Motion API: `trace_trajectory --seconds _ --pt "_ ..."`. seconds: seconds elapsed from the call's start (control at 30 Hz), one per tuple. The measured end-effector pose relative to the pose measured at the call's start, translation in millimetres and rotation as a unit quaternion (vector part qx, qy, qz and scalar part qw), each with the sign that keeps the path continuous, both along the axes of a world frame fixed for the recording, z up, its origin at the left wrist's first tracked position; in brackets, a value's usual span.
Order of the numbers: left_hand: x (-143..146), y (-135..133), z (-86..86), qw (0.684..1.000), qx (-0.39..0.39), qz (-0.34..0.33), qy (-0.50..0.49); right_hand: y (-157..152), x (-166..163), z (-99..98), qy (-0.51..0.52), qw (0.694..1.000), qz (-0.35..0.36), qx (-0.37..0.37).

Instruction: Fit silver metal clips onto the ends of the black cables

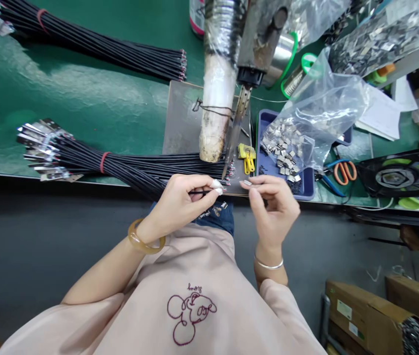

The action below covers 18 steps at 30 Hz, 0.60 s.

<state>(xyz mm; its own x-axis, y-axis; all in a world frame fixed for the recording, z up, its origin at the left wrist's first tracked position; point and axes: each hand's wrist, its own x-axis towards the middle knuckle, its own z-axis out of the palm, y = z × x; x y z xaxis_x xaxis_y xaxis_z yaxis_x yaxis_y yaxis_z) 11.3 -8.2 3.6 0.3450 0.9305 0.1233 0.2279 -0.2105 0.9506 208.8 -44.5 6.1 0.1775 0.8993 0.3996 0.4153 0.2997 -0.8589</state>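
My left hand [183,199] is closed in a pinch on the end of a thin black cable [209,190], just below the tip of a soldering iron [236,129]. That cable belongs to a bundle of black cables [139,170] tied with a red band, with metal connectors at its far left end. My right hand [270,204] is beside it, fingers curled together with the thumb and forefinger pinched; what they hold is too small to make out. Both hands hover at the near edge of a grey work plate [182,123].
A blue tray [303,180] holds a clear bag of small metal shells [287,148]. A yellow clip [246,157], orange-handled scissors [342,172], a black fan [401,175] and a second cable bundle [102,44] lie on the green mat. Cardboard boxes [365,308] stand lower right.
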Motion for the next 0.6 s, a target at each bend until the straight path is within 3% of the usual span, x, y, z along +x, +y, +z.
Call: trace_trajectory --seconds 0.2,0.6 --pt "0.4 -0.7 0.8 1.0 0.007 -0.005 -0.005 -0.8 -19.7 -15.2 -0.014 0.996 0.075 -0.038" --pt "-1.3 0.8 1.8 0.999 0.023 -0.045 -0.011 -3.3 -25.3 -14.3 -0.034 0.997 0.061 -0.01"
